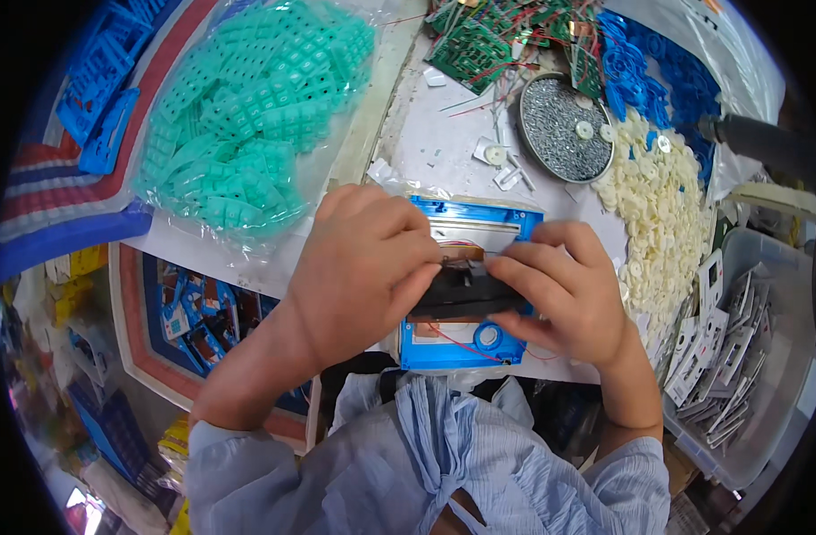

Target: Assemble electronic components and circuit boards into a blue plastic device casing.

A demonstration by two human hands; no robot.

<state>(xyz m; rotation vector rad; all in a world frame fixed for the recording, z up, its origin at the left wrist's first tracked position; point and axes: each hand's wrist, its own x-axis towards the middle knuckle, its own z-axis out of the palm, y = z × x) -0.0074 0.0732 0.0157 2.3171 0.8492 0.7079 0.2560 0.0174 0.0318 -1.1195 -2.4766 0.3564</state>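
A black plastic part [466, 292] with thin wires along its top edge is held between my two hands. My left hand [359, 267] pinches at its left end, thumb and forefinger pressed together. On its right end my right hand [564, 290] closes, fingers bent over the upper edge and thumb below. Underneath lies a blue plastic casing [457, 358] with a round ring in its lower right part and red wires across it. The black part and my fingers cover the casing's middle. Whatever small piece my fingertips may hold is hidden.
Left is a clear bag of turquoise keypads [265, 107]. Green circuit boards [479, 45] lie behind, near a round tin of small screws [564, 125]. Cream discs [653, 205] and blue plastic parts [635, 71] are heaped right, beside a clear bin [774, 428] of white-grey panels.
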